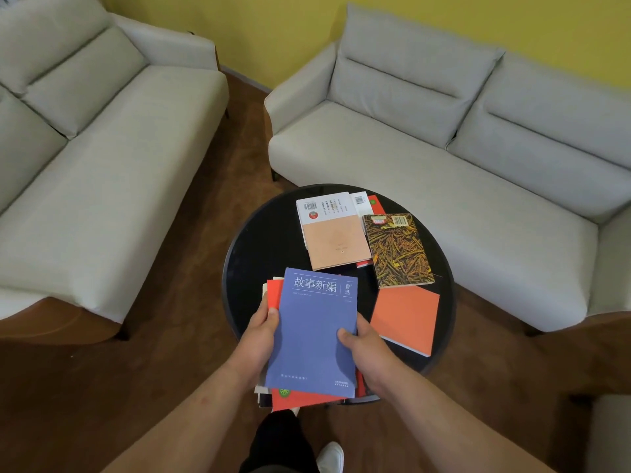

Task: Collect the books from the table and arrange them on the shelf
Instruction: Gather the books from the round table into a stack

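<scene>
Left hand (261, 331) and right hand (363, 348) grip book stack (312, 336) from opposite sides, thumbs on blue cover, above near edge of desk (259, 233).

This is a sitting room or lounge, the sort found in a home or a reading corner. Two pale grey fabric sofas, the left sofa (102, 158) and the right sofa (444, 172), stand at an angle to each other against a yellow wall (273, 32). Between them sits a small round black coffee table (259, 240) strewn with books (336, 230) (paperbacks, by the look of them). The floor (211, 206) is warm brown wood, with a skirting board along the wall.
</scene>
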`<state>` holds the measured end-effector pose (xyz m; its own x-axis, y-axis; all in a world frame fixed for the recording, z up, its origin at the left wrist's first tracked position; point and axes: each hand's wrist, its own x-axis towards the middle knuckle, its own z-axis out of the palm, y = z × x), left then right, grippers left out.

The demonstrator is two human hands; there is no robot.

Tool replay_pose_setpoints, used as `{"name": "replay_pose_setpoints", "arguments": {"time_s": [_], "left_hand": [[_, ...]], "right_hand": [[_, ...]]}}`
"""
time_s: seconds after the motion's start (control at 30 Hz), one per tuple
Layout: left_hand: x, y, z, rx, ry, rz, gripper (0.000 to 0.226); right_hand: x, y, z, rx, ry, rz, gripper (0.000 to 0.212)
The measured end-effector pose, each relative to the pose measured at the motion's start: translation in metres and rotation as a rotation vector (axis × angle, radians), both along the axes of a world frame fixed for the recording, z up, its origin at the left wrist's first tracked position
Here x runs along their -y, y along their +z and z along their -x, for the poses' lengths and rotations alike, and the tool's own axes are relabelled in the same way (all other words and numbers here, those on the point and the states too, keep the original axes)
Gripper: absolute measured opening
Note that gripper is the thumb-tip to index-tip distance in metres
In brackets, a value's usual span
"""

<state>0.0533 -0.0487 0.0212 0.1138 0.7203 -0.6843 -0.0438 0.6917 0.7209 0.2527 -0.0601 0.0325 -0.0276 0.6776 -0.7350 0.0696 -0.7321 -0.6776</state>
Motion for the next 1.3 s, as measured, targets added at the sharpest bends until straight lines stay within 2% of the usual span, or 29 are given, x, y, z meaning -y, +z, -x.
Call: {"name": "replay_pose_setpoints", "arguments": {"time_s": [0.13, 0.27, 0.4, 0.47, 0.57, 0.7, 0.83, 0.93, 1.0, 1.07, 1.1, 1.17, 1.3], "left_hand": [[0.005, -0.001, -0.007, -0.006, 0.08, -0.05, 0.039], [0.005, 0.001, -0.008, -0.112, 0.086, -0.118, 0.03], [-0.003, 0.003, -0.005, -0.031, 0.007, -0.062, 0.026], [-0.004, 0.006, -0.005, -0.031, 0.006, -0.061, 0.031], [0.001, 0.007, -0.003, 0.042, 0.064, -0.036, 0.056], [0.009, 0.01, -0.003, 0.044, 0.072, -0.034, 0.029], [0.004, 0.01, -0.006, -0.007, 0.045, -0.041, 0.03], [0.003, 0.01, -0.007, 0.0, 0.055, -0.032, 0.024], [0.006, 0.006, -0.004, 0.062, 0.092, 0.027, 0.038], [0.01, 0.0, 0.004, 0.163, 0.136, 0.16, 0.072], [0.011, -0.003, 0.008, 0.241, 0.143, 0.248, 0.082], [0.013, -0.006, 0.012, 0.356, 0.143, 0.355, 0.082], [0.01, -0.014, 0.01, 0.455, 0.156, 0.405, 0.082]], "right_hand": [[0.005, 0.008, -0.002, 0.044, 0.071, -0.053, 0.035], [0.005, 0.007, -0.012, 0.111, 0.165, -0.049, 0.036], [0.003, 0.008, -0.007, 0.082, 0.136, 0.0, 0.039], [0.004, 0.006, 0.003, 0.054, 0.085, 0.022, 0.037], [0.003, 0.005, 0.012, 0.042, 0.042, 0.028, 0.036], [0.0, 0.002, 0.015, 0.087, -0.024, 0.032, 0.035], [-0.002, 0.0, 0.015, 0.119, -0.028, 0.011, 0.022], [-0.001, -0.001, 0.018, 0.097, -0.021, 0.012, 0.027], [0.003, -0.004, 0.015, 0.023, -0.058, 0.031, 0.034], [0.003, -0.01, 0.008, -0.072, -0.076, 0.03, 0.044], [0.001, -0.013, 0.004, -0.096, -0.082, 0.049, 0.056], [-0.003, -0.019, -0.003, -0.141, -0.072, 0.156, 0.084], [-0.009, -0.026, -0.004, -0.273, -0.077, 0.276, 0.073]]}}
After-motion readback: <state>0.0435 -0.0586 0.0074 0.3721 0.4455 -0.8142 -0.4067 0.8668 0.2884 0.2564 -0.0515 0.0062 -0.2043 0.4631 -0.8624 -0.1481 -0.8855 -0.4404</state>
